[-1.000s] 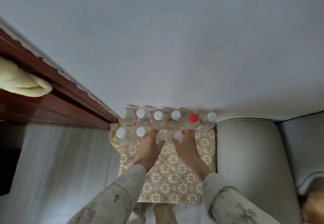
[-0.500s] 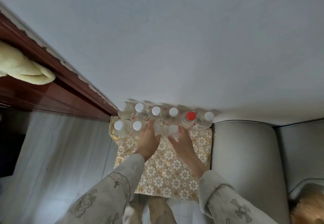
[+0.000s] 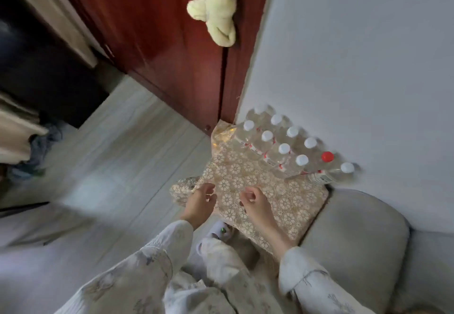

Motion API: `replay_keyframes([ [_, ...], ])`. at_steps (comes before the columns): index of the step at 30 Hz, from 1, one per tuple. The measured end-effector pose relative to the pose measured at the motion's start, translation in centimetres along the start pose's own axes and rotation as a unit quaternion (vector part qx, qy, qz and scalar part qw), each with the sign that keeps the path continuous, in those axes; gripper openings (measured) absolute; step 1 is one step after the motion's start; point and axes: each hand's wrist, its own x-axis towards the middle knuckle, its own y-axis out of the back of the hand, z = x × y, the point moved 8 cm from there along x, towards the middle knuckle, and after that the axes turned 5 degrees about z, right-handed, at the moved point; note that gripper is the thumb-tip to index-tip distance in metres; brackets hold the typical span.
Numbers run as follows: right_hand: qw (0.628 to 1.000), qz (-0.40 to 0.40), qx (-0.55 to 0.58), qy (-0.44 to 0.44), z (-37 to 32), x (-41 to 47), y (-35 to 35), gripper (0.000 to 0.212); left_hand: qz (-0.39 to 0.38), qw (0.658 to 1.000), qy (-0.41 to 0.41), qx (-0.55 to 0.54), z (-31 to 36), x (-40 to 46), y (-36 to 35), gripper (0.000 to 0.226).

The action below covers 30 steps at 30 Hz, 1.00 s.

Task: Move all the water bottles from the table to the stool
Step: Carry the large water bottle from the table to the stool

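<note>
Several clear water bottles [image 3: 282, 153] with white caps stand in two rows against the wall on a surface covered by a gold floral cloth [image 3: 290, 203]. One bottle [image 3: 324, 161] has a red cap. My left hand [image 3: 200, 200] hovers over the cloth's near left corner, fingers loosely curled, holding nothing. My right hand [image 3: 254, 202] hangs over the cloth beside it, also empty with fingers apart. Both hands are well short of the bottles.
A grey sofa arm [image 3: 356, 240] sits right of the cloth. A dark red door [image 3: 172, 51] with a pale yellow plush toy [image 3: 216, 16] stands at the back left. Grey floor [image 3: 110, 154] spreads to the left. My slippered foot [image 3: 216, 235] is below the hands.
Both hands have let go of the front-row bottles and drawn back toward me. The view has swung to the left, showing more door and floor.
</note>
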Motion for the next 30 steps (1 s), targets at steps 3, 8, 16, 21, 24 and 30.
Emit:
replay_keyframes([
  [3,0.996,-0.055,-0.054,0.045,-2.5,-3.6,-5.7,0.031,0.028,0.998,0.025,-0.041,-5.3,-4.0,4.4,0.029],
  [8,0.986,-0.127,-0.052,0.095,-6.0,-11.5,-16.5,0.022,0.129,0.983,0.095,-0.091,-16.5,-13.1,13.1,0.026],
  [16,0.926,-0.313,-0.085,0.19,-10.1,-27.0,-37.1,0.017,0.34,0.881,0.216,-0.249,-33.7,-31.4,22.9,0.025],
  [21,0.834,-0.462,-0.167,0.25,-9.9,-38.5,-48.7,0.015,0.48,0.741,0.283,-0.374,-43.1,-43.7,24.5,0.02],
  [24,0.771,-0.538,-0.213,0.266,-8.5,-45.6,-54.6,0.013,0.533,0.655,0.324,-0.427,-47.3,-50.3,24.0,0.023],
  [30,0.659,-0.641,-0.286,0.27,-5.0,-57.6,-63.6,0.011,0.622,0.514,0.371,-0.46,-53.4,-62.4,24.4,0.023],
])
